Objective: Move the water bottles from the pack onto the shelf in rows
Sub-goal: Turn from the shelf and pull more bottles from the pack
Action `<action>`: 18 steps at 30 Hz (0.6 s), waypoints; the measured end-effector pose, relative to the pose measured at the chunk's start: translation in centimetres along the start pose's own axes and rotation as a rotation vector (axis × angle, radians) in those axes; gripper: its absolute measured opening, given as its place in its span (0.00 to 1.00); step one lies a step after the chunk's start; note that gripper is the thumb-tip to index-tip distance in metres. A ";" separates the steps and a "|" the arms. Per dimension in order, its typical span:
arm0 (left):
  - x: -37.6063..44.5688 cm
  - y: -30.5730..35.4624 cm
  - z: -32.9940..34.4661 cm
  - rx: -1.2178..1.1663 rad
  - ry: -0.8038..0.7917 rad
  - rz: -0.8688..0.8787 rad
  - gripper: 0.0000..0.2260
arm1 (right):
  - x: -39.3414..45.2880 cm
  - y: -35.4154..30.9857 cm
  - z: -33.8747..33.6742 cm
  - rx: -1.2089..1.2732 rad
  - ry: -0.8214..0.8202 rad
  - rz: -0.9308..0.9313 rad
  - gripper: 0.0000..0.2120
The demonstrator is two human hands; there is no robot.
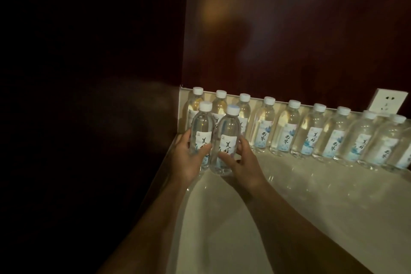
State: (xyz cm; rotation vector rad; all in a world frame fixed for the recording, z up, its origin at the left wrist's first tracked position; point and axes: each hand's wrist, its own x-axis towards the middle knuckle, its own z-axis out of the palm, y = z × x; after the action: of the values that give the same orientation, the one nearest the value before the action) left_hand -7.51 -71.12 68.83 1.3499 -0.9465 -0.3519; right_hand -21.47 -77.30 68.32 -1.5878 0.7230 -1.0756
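Several clear water bottles with white caps and white-blue labels stand in a back row (287, 127) along the wall on a pale shelf (311, 196). In front of that row, at its left end, two more bottles stand side by side. My left hand (189, 158) grips the left water bottle (202, 127) around its lower body. My right hand (242, 162) grips the right water bottle (229, 133) the same way. Both bottles are upright and their bases sit at or just above the shelf surface. The pack is out of view.
A dark wooden wall rises behind the row, and a dark panel closes the shelf on the left. A white wall socket (388, 100) sits above the right end of the row. The shelf's left edge runs diagonally under my left forearm.
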 end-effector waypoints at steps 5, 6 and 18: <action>1.2 -0.7 0.3 0.134 0.019 0.026 0.26 | 0.8 -0.3 -0.3 -0.108 -0.018 -0.092 0.22; 1.3 -1.0 0.5 0.180 0.021 0.031 0.25 | 0.7 -0.3 -0.3 -0.132 -0.033 -0.113 0.22; 2.2 -2.6 1.6 0.102 0.064 -0.066 0.26 | 2.4 2.8 0.1 -0.493 0.160 -0.129 0.17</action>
State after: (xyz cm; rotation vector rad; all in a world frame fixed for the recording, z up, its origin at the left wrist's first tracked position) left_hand -6.64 -74.35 67.16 1.4793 -0.8776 -0.3120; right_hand -20.19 -80.10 66.27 -2.0008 1.0657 -1.1885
